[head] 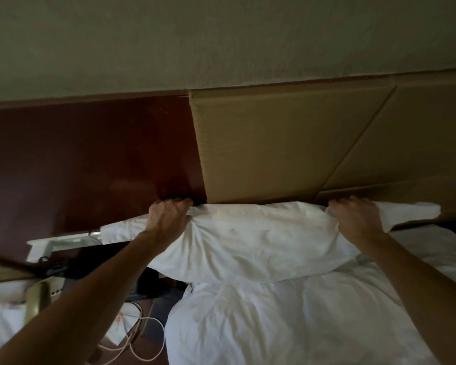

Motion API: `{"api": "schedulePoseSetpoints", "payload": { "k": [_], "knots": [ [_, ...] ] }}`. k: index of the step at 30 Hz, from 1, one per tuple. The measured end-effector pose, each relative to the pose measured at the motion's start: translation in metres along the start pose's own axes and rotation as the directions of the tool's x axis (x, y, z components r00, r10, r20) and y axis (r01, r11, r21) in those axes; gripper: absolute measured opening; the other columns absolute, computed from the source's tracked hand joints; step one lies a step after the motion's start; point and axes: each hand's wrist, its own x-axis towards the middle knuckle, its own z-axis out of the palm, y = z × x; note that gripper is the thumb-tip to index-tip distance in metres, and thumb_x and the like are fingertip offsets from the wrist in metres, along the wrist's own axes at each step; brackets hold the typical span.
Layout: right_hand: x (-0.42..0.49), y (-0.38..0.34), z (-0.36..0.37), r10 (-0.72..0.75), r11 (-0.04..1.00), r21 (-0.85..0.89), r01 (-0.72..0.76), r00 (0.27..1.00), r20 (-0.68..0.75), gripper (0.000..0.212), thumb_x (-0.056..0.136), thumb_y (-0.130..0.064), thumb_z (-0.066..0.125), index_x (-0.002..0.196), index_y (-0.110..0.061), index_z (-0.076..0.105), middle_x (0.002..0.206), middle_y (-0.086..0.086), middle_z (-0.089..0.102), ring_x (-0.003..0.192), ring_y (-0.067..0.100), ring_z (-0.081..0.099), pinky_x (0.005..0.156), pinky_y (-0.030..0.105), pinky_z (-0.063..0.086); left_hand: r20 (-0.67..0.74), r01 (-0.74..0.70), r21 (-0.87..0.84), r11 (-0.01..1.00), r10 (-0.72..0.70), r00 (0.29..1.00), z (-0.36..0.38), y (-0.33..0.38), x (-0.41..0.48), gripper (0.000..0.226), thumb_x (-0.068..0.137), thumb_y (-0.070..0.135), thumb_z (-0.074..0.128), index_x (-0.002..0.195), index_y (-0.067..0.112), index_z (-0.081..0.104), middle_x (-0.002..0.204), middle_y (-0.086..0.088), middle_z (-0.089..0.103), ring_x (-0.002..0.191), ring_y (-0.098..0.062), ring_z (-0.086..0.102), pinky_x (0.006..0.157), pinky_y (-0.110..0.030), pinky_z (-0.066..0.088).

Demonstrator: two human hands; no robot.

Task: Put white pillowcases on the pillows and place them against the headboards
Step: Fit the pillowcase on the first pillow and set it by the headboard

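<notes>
A white-cased pillow (250,241) is gripped at its top edge by both hands (169,217) (356,219), against the tan headboard (269,148).

Fingertips of left hand (166,217) + right hand (356,217) tuck behind the pillow (248,243) top, can't see em. Then the left forearm (77,299) covers pt of the phone (37,296). The dark clutter (55,267) beside it is too blurry to ID. Also the headboard (274,146) and bed (300,325) run off the right edge.
</notes>
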Motion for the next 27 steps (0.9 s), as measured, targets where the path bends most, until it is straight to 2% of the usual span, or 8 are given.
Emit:
{"api": "schedulePoseSetpoints", "payload": {
  "k": [3,5,7,13,17,20,23,27],
  "knots": [
    [-0.007,-0.008,-0.009,0.015,1.0,0.013,-0.015,1.0,-0.005,0.021,0.077,-0.012,0.061,0.093,-0.023,0.069,0.083,0.001,0.069,0.083,0.026,0.062,0.071,0.036,0.046,0.103,-0.02,-0.017,1.0,0.021,0.994,0.006,-0.014,-0.014,0.034,0.09,0.04,0.064,0.122,0.03,0.059,0.106,0.002,0.069,0.095,-0.022,0.068,0.083,-0.038,0.049],
    [-0.01,-0.013,-0.019,0.009,1.0,0.019,-0.008,0.998,-0.069,0.02,0.072,-0.005,0.069,0.086,-0.019,0.068,0.078,0.003,0.067,0.078,0.029,0.062,0.066,0.036,0.047,0.202,-0.056,-0.049,0.997,0.065,0.977,0.006,-0.024,-0.026,0.037,0.096,0.038,0.053,0.132,0.032,0.048,0.109,0.0,0.07,0.094,-0.025,0.068,0.077,-0.036,0.047],
    [-0.014,-0.013,-0.03,-0.017,1.0,0.011,0.019,0.99,-0.142,0.021,0.066,-0.001,0.075,0.079,-0.015,0.067,0.071,0.006,0.065,0.07,0.031,0.061,0.061,0.036,0.046,0.238,-0.105,-0.043,0.994,0.113,0.965,0.001,-0.032,-0.037,0.035,0.1,0.039,0.046,0.133,0.031,0.041,0.101,-0.001,0.072,0.087,-0.026,0.07,0.065,-0.033,0.044],
    [-0.037,0.0,-0.076,0.004,0.999,-0.04,-0.011,0.988,-0.153,0.025,0.062,0.001,0.073,0.081,-0.016,0.069,0.073,0.005,0.068,0.07,0.029,0.064,0.065,0.037,0.046,0.146,-0.148,0.003,0.989,0.146,0.979,-0.05,-0.042,-0.043,0.029,0.1,0.042,0.044,0.127,0.03,0.043,0.081,-0.001,0.068,0.074,-0.025,0.068,0.058,-0.031,0.046],
    [-0.056,0.002,-0.11,0.076,0.994,-0.065,-0.084,0.99,-0.122,0.029,0.066,-0.003,0.068,0.087,-0.023,0.069,0.079,0.0,0.071,0.079,0.027,0.066,0.072,0.036,0.042,0.157,-0.153,-0.031,0.988,0.156,0.975,-0.085,-0.045,-0.049,0.024,0.101,0.04,0.043,0.122,0.03,0.046,0.066,0.009,0.055,0.056,-0.012,0.056,0.055,-0.029,0.043],
    [-0.071,-0.001,-0.132,0.098,0.989,-0.102,-0.109,0.99,-0.102,0.029,0.067,-0.007,0.067,0.088,-0.028,0.066,0.079,-0.006,0.07,0.079,0.022,0.066,0.074,0.035,0.041,0.155,-0.147,-0.068,0.987,0.156,0.976,-0.101,-0.049,-0.065,0.019,0.101,0.04,0.045,0.117,0.03,0.048,0.066,0.009,0.056,0.056,-0.01,0.055,0.055,-0.029,0.043],
    [-0.088,-0.006,-0.146,0.108,0.985,-0.125,-0.115,0.992,-0.063,0.025,0.072,-0.015,0.065,0.09,-0.032,0.062,0.085,-0.01,0.068,0.084,0.017,0.063,0.078,0.034,0.041,0.171,-0.145,-0.085,0.986,0.158,0.973,-0.108,-0.052,-0.084,0.017,0.099,0.04,0.048,0.113,0.031,0.05,0.071,0.01,0.058,0.062,-0.013,0.058,0.062,-0.032,0.049],
    [-0.103,-0.019,-0.151,0.09,0.988,-0.127,-0.09,0.996,-0.003,0.024,0.084,-0.021,0.06,0.103,-0.035,0.059,0.095,-0.012,0.066,0.092,0.013,0.062,0.083,0.034,0.042,0.162,-0.132,-0.096,0.987,0.146,0.976,-0.101,-0.058,-0.102,0.02,0.098,0.041,0.049,0.116,0.032,0.049,0.076,0.009,0.061,0.067,-0.015,0.061,0.061,-0.031,0.047]
  ]
}}
